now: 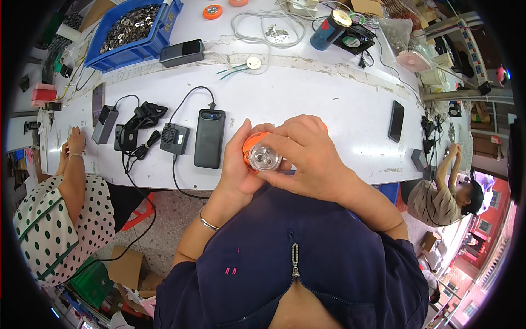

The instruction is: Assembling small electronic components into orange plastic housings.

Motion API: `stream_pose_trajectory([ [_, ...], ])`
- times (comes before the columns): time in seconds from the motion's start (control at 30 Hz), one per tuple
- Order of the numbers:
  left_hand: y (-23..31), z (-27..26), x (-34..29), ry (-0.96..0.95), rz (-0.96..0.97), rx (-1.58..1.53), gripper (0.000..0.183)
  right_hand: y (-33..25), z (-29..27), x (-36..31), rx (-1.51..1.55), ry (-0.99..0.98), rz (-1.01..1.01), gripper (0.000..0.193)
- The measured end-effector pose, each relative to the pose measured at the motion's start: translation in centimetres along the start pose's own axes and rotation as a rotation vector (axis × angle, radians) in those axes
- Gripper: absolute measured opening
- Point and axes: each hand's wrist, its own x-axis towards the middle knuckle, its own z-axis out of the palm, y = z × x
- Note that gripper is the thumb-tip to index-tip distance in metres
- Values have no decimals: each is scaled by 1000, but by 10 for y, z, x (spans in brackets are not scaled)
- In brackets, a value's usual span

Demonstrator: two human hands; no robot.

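Near the table's front edge, just in front of my body, both hands are closed round a small round orange light [252,143] with a clear dome [265,158]. My left hand [239,167] cups its orange body from the left, and a silver bangle circles that wrist. From the right, the thumb and fingers of my right hand [313,156] press at the dome and rim. A sliver of orange shows behind the right hand's knuckles; what it belongs to is hidden. A black power bank [209,138] lies to the left of my left hand.
A blue bin [134,44] of small metal parts stands at back left. Black adapters and cables [139,126] lie left, a phone [395,121] right. Orange round lights [212,11], a cable coil and a blue cylinder [330,30] sit far back. People work at both sides.
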Motion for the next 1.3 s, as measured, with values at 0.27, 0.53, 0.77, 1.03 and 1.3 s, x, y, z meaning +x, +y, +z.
stream_pose_trajectory([
  [0.27,-3,2,1,95,47,101,45,-4,2,-5,-56,-54,99,44],
  [0.53,-3,2,1,119,65,139,45,-10,-1,-1,-81,-118,113,31],
  [0.77,-3,-2,2,80,68,92,45,-10,0,-2,-101,-154,89,31],
  [1.03,3,-9,0,-72,3,62,45,-5,-7,1,-30,-97,89,30],
  [1.3,1,-3,0,94,69,96,41,146,47,-106,-281,-55,722,40],
])
